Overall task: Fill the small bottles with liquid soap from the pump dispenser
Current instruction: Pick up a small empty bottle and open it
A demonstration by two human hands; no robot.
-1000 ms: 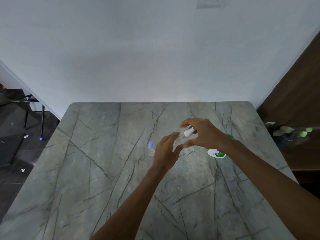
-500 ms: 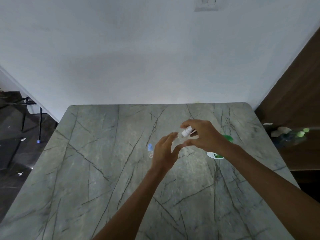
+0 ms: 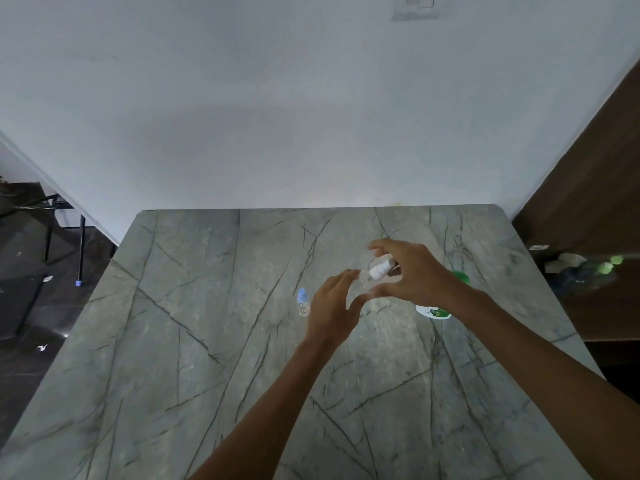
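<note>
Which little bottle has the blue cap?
The small bottle standing alone on the table, left of the left hand. The other bottle, held in the right hand, has a white cap.

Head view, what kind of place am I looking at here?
Likely a plain indoor room, perhaps a home: a marble-patterned table against a bare white wall, a switch above, a wood panel at right.

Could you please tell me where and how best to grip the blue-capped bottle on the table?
Probably pinch the blue-capped bottle by its clear body just under the cap, coming from its right, where the left hand is nearest. It stands upright and apart on the table, so its sides are free.
</note>
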